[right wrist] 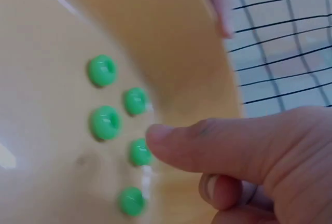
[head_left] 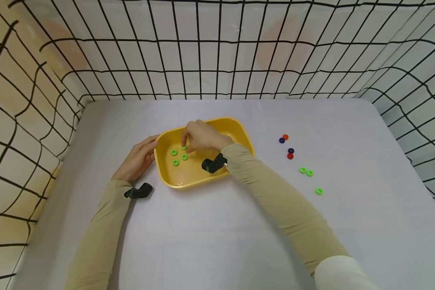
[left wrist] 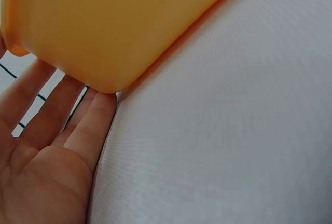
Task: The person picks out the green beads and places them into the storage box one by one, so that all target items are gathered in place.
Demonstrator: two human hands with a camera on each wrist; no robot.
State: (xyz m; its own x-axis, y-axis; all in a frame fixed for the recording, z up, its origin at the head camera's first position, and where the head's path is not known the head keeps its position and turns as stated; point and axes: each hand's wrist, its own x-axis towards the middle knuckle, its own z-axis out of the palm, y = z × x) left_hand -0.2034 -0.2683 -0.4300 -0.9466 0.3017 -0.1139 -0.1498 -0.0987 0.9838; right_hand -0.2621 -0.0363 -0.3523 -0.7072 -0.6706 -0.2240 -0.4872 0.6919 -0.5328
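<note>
My left hand [head_left: 139,158] rests against the left end of a yellow plastic tray [head_left: 174,185]; in the left wrist view its straight fingers [left wrist: 93,125] touch the tray's outer wall. Inside the tray is my right hand [head_left: 204,136], its fingers bent downward. The right wrist view has the thumb [right wrist: 192,143] extended, its tip at a small green ring-shaped bead [right wrist: 140,152]. Another finger is curled beneath the thumb, and the rest are partly hidden. Whether a bead is pinched is unclear. Several more green beads [right wrist: 105,122] lie on the tray floor around it.
Right of the tray on the white surface lie an orange bead [head_left: 285,137], a red bead [head_left: 290,156], two purple beads [head_left: 291,150] and a few green beads [head_left: 309,173]. A black wire grid [head_left: 199,56] stands along the back and both sides.
</note>
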